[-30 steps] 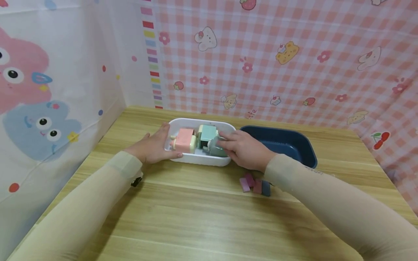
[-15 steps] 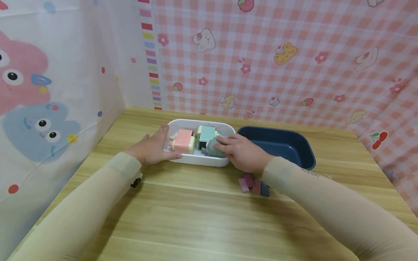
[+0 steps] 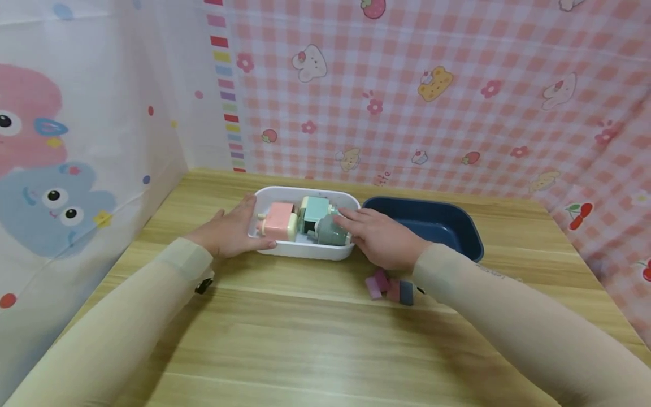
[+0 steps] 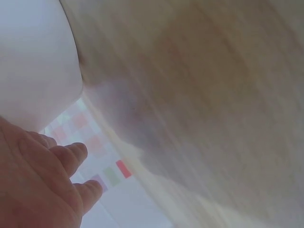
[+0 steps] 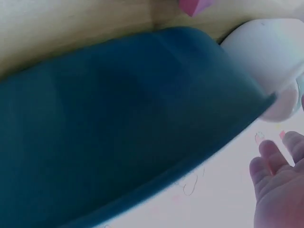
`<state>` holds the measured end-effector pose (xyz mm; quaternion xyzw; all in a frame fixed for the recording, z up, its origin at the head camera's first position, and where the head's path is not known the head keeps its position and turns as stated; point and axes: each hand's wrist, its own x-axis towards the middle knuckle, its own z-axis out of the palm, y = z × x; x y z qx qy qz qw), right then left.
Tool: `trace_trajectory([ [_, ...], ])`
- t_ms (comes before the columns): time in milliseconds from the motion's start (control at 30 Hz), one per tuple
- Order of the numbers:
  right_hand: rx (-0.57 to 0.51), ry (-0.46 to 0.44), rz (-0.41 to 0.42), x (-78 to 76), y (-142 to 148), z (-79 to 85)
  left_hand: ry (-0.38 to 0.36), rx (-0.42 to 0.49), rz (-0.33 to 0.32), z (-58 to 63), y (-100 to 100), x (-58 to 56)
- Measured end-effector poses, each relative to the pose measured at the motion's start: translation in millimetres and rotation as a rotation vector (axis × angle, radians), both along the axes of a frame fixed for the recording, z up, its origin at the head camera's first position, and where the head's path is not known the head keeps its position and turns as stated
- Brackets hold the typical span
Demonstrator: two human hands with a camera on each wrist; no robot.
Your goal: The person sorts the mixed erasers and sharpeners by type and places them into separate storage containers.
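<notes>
A white plastic tray (image 3: 305,250) stands in the middle of the wooden table. My left hand (image 3: 231,230) holds its left end, thumb over the near rim and fingers along the far side. Inside lie a boxy pink and cream toy (image 3: 278,220), a boxy mint-green and cream toy (image 3: 316,209) and a rounded grey-green toy (image 3: 331,232). My right hand (image 3: 389,240) reaches over the tray's right end, its nearly straight fingers resting on the grey-green toy's right side. Part of that toy is hidden by the fingers. In the right wrist view the other fingers extend loosely in the air.
A dark blue tray (image 3: 470,234) stands close to the right of the white one, partly behind my right wrist. Several small blocks, pink, purple, reddish and dark blue (image 3: 406,293), lie near my right cuff. A pink checked cloth (image 3: 386,73) hangs behind the table.
The grey-green toy has shifted slightly left in the white tray and more of it shows beside my right fingers. My left hand keeps its place on the tray. The head view has turned slightly right.
</notes>
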<state>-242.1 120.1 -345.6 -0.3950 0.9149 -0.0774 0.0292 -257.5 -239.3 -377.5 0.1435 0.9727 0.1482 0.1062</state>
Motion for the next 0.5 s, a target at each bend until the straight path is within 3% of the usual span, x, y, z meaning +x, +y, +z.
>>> trace_trajectory([
  [167,-0.013,0.084,-0.003,2.0,12.1,4.5,-0.001,-0.003,-0.002,1.8,0.1,0.8],
  [500,-0.039,0.135,-0.083,4.5,39.6,7.5,-0.003,-0.024,-0.007,2.7,0.6,0.1],
])
